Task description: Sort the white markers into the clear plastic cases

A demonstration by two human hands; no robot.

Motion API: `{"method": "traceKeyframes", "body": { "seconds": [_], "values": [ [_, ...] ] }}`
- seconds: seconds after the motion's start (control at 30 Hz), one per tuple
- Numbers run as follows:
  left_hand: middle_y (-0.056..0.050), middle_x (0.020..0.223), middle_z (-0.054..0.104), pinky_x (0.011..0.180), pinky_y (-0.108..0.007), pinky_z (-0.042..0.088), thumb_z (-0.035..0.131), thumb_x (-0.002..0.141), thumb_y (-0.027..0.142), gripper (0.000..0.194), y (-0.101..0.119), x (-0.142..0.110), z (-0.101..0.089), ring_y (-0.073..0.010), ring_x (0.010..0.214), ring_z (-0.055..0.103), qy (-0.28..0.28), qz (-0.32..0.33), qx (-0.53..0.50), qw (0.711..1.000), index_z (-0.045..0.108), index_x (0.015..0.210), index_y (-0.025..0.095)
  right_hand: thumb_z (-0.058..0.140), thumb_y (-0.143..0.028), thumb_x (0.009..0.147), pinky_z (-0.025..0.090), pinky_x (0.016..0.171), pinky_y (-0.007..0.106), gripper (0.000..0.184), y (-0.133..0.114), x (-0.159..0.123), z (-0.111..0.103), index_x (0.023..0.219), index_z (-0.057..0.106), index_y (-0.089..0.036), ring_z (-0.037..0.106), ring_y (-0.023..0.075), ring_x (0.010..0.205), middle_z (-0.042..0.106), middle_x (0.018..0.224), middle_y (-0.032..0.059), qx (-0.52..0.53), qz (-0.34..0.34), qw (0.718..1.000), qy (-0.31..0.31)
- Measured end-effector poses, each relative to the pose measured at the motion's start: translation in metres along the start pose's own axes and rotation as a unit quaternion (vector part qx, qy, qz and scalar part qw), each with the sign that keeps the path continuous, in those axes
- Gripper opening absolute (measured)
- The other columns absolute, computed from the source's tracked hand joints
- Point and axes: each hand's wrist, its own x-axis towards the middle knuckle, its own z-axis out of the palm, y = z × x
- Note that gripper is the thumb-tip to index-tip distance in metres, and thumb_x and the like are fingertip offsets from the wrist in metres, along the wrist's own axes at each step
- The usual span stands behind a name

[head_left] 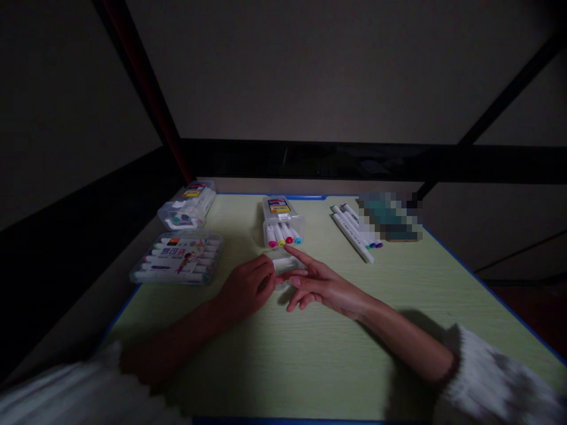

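Observation:
A clear plastic marker case lies open in the middle of the table, with several white markers showing pink, yellow, red and blue ends toward me. Its clear flap hangs out on my side. At the flap's left edge, my left hand is closed, thumb and fingers pinched on it. My right hand is open with fingers apart; its index fingertip is at the yellow marker's end, and the other fingers are over the flap's right side. The right hand holds nothing that I can see.
Several loose white markers lie right of the case, beside a pixelated dark green object. At the left are a closed clear marker case and a flat marker pack. The pale green table has blue edges.

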Motion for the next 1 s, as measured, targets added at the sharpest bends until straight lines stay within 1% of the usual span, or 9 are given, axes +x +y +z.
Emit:
{"method": "traceKeyframes", "body": {
  "seconds": [0.13,0.23,0.37,0.6,0.73,0.8,0.9,0.93,1.0],
  "values": [
    [-0.004,0.073,0.057,0.058,-0.02,0.042,0.041,0.083,0.011,0.018,0.0,0.0,0.0,-0.0105,0.063,0.052,0.006,0.002,0.004,1.0,0.054,0.071,0.014,0.066,-0.027,0.075,0.047,0.051,0.017,0.078,0.002,-0.001,0.001,0.137,0.019,-0.027,0.067,0.009,0.06,0.062,0.11,0.0087,0.004,-0.011,1.0,0.009],
    [-0.004,0.073,0.057,0.057,-0.02,0.042,0.041,0.083,0.011,0.017,-0.001,-0.001,0.001,-0.0102,0.062,0.051,0.004,0.002,0.004,1.0,0.054,0.071,0.014,0.068,-0.028,0.072,0.046,0.051,0.018,0.078,0.005,-0.001,0.001,0.133,0.02,-0.027,0.067,0.0096,0.06,0.059,0.113,0.0097,0.003,-0.027,0.999,0.018],
    [-0.004,0.073,0.057,0.056,-0.02,0.042,0.042,0.082,0.01,0.017,-0.002,-0.002,0.001,-0.0108,0.062,0.052,0.003,0.001,0.0,1.0,0.054,0.072,0.014,0.07,-0.029,0.069,0.047,0.053,0.02,0.084,0.008,-0.001,0.002,0.131,0.014,-0.03,0.067,0.0106,0.062,0.059,0.111,0.0082,0.005,-0.042,0.999,0.028],
    [-0.004,0.074,0.057,0.058,-0.02,0.043,0.041,0.082,0.01,0.017,-0.001,-0.001,0.0,-0.0109,0.063,0.052,-0.001,-0.005,0.002,1.0,0.054,0.072,0.014,0.068,-0.03,0.072,0.048,0.053,0.021,0.09,0.01,0.0,0.002,0.136,0.004,-0.033,0.067,0.0113,0.063,0.06,0.11,0.0087,0.002,-0.047,0.998,0.028],
    [-0.004,0.074,0.057,0.058,-0.021,0.043,0.041,0.083,0.01,0.017,-0.001,-0.001,-0.001,-0.0111,0.063,0.052,-0.002,-0.001,0.003,1.0,0.054,0.072,0.014,0.068,-0.029,0.071,0.047,0.049,0.018,0.092,0.009,0.001,0.002,0.137,0.003,-0.031,0.067,0.0112,0.062,0.059,0.112,0.0109,0.0,-0.044,0.999,0.031],
    [-0.004,0.074,0.057,0.055,-0.02,0.041,0.041,0.083,0.01,0.018,-0.001,-0.001,0.0,-0.0104,0.061,0.051,0.0,0.003,0.0,1.0,0.054,0.071,0.014,0.067,-0.03,0.071,0.042,0.041,0.015,0.086,0.007,0.0,0.003,0.135,0.01,-0.03,0.066,0.0108,0.059,0.058,0.114,0.0119,-0.016,-0.055,0.998,0.038],
    [-0.004,0.073,0.057,0.055,-0.02,0.041,0.041,0.083,0.01,0.018,0.0,-0.001,-0.001,-0.0101,0.06,0.05,0.003,0.004,0.002,1.0,0.053,0.07,0.014,0.064,-0.032,0.072,0.028,0.028,0.013,0.063,0.0,-0.003,0.004,0.125,0.031,-0.025,0.062,0.0079,0.047,0.057,0.115,0.012,-0.067,-0.097,0.991,0.071],
    [-0.003,0.073,0.057,0.055,-0.02,0.041,0.041,0.083,0.01,0.018,0.0,-0.001,-0.001,-0.0101,0.061,0.051,0.003,0.004,0.004,1.0,0.053,0.07,0.014,0.063,-0.033,0.073,0.027,0.027,0.013,0.054,-0.002,-0.004,0.003,0.119,0.038,-0.023,0.059,0.0063,0.043,0.057,0.114,0.0114,-0.086,-0.115,0.986,0.087],
    [-0.003,0.073,0.057,0.056,-0.02,0.041,0.041,0.083,0.01,0.018,0.001,0.0,-0.001,-0.01,0.061,0.051,0.005,0.003,0.002,1.0,0.053,0.07,0.015,0.061,-0.034,0.073,0.03,0.029,0.016,0.037,-0.006,-0.005,0.002,0.105,0.048,-0.019,0.053,0.0034,0.038,0.058,0.109,0.0089,-0.128,-0.15,0.973,0.123]
  ]
}}
